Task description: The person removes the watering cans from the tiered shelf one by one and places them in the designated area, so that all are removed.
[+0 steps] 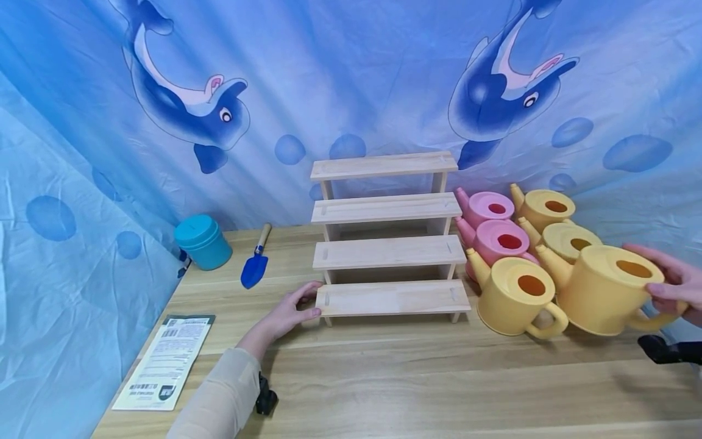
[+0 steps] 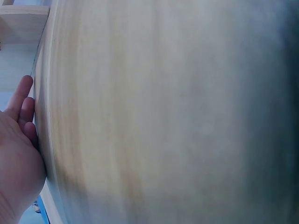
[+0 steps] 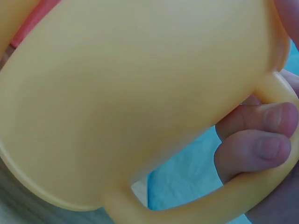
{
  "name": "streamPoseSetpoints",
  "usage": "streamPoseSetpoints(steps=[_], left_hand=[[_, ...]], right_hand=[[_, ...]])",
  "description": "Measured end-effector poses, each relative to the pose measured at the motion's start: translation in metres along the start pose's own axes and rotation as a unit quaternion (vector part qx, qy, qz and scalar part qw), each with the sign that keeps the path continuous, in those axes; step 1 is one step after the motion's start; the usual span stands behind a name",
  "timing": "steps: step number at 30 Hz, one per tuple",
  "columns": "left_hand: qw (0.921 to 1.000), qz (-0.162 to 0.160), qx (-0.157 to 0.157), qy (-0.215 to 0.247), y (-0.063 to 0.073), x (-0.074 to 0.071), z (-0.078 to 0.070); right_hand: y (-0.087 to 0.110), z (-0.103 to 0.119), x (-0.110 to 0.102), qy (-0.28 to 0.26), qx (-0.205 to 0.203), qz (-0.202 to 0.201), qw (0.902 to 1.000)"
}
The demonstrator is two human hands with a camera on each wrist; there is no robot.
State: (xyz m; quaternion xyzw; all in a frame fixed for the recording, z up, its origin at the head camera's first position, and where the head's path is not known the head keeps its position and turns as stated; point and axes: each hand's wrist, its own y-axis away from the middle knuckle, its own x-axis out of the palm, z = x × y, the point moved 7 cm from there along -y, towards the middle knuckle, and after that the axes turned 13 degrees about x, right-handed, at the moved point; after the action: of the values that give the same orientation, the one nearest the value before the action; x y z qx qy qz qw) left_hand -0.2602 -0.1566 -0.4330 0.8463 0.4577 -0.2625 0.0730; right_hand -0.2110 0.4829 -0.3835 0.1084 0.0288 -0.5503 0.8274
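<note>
My right hand (image 1: 682, 283) holds a yellow watering can (image 1: 600, 299) at the right of the table. In the right wrist view its fingers (image 3: 254, 149) curl through the can's handle (image 3: 201, 210). Whether the can's base touches the table is unclear. My left hand (image 1: 287, 311) is at the left end of the lowest step of a four-tier wooden stand (image 1: 392, 299), thumb and fingertips against its edge. The left wrist view shows that hand (image 2: 18, 158) with loosely extended fingers beside the wood. Another yellow watering can (image 1: 510, 305) stands between the stand and the held can.
Behind are pink watering cans (image 1: 500, 239) and more yellow ones (image 1: 570, 239), crowded against the stand's right side. At left are a teal lidded tub (image 1: 204, 244), a blue hand trowel (image 1: 255, 270) and a printed packet (image 1: 164, 363). A blue dolphin curtain (image 1: 351, 79) hangs behind.
</note>
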Motion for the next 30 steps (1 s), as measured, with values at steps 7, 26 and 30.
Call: streamPoseSetpoints(steps=[7, 26, 30], left_hand=[[0.9999, 0.004, -0.004, -0.015, -0.003, 0.002, -0.002], [0.9998, -0.015, 0.000, -0.013, -0.002, 0.002, 0.037], [0.9997, -0.015, 0.002, -0.016, -0.003, 0.000, 0.036]], right_hand=[[0.009, -0.025, 0.002, -0.031, 0.007, -0.029, 0.9991], [-0.001, -0.033, 0.009, 0.132, 0.091, -0.102, 0.9818], [-0.001, -0.035, 0.008, 0.160, 0.109, -0.115, 0.9743]])
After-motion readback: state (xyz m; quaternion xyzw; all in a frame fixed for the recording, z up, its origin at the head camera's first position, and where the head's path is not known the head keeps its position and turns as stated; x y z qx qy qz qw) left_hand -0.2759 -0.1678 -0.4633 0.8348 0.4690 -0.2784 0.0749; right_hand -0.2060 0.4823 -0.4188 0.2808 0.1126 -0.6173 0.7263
